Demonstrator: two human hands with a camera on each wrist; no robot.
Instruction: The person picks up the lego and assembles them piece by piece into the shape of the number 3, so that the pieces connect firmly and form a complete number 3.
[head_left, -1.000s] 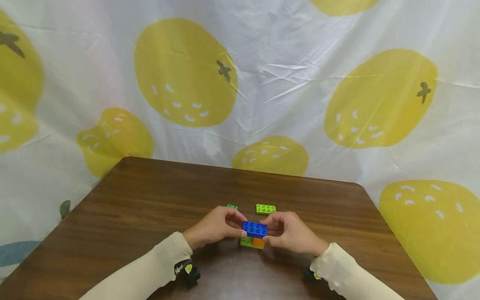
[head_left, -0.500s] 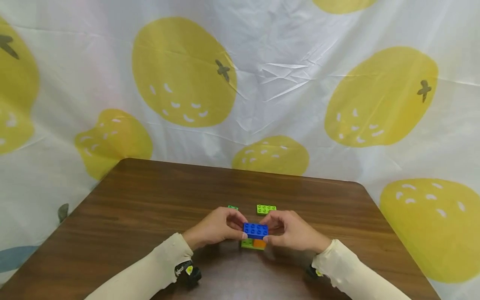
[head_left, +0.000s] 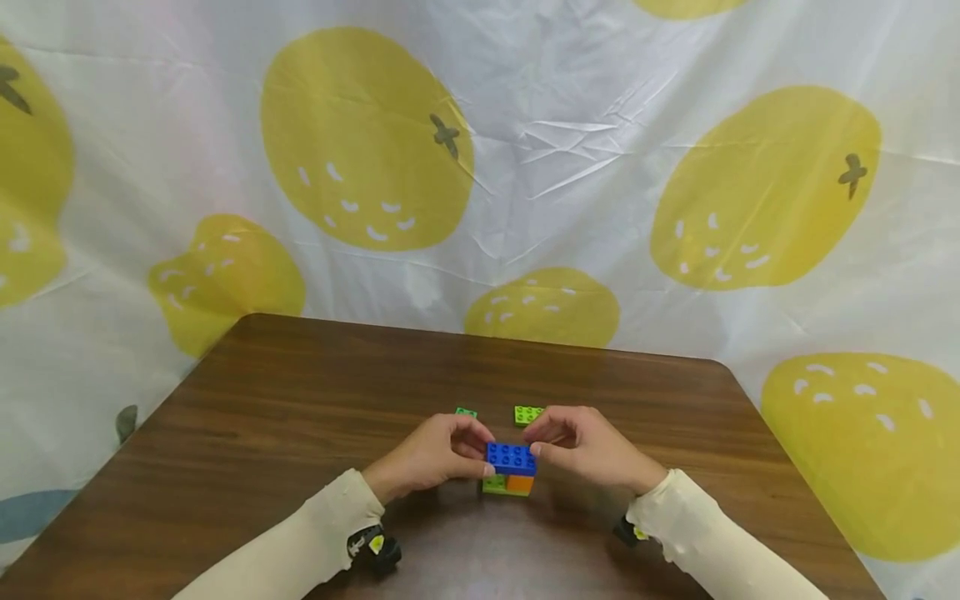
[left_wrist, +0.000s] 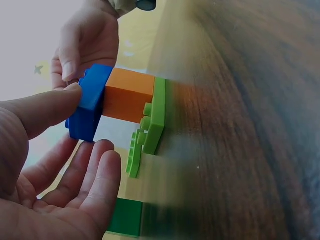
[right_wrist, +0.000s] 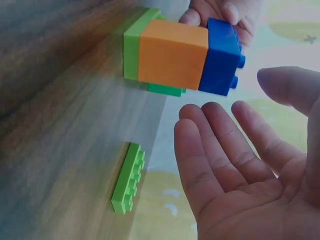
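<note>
A small stack of toy building bricks stands on the table in front of me. Its bottom is a flat lime brick, with an orange brick on one end of that. On top sits a blue brick, sticking out past the orange one over the lime studs. My left hand pinches the free end of the blue brick, thumb on its studded top and fingers by its underside. Beside the other end, my right hand has its fingers spread apart, with a gap to the stack in the right wrist view.
Behind the stack lies another flat lime brick, partly covered by my right hand. A green brick lies farther left, near my left fingers. The brown table ends at a hanging cloth with yellow fruit prints.
The right hand has let go of the blue brick and moved slightly up and away. The left hand keeps its pinch, and the blue brick stays about where it was.
</note>
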